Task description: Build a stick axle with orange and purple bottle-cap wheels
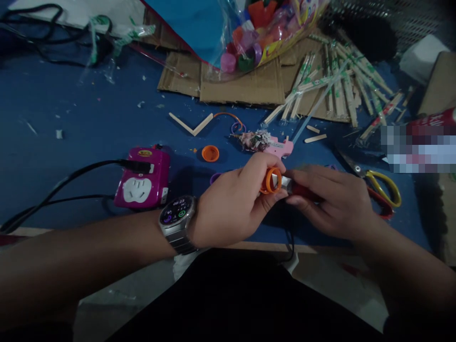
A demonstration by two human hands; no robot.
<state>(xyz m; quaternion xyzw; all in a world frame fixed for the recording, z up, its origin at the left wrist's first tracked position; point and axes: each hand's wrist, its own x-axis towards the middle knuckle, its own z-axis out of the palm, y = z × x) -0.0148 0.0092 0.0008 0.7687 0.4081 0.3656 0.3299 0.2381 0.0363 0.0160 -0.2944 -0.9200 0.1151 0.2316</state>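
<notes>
My left hand (235, 202), with a watch (178, 213) on its wrist, is closed on an orange bottle cap (273, 181) whose open side faces me. In my right hand (331, 197) is a red-handled utility knife (285, 184). Its metal front end points left into the cap, and the fingers hide most of the handle. Just beyond my hands lies a pink glue gun (280, 147) with a glue-crusted front and a clear glue stick (313, 111) at its back. A second orange cap (210, 153) rests on the table to the left.
A magenta power strip (142, 178) with black cords sits at the left. Scissors (377, 183) lie at the right. Wrapped chopsticks (331, 85) and a bag of coloured caps (256, 38) rest on cardboard (242, 85) at the back. Two joined sticks (194, 130) form a V.
</notes>
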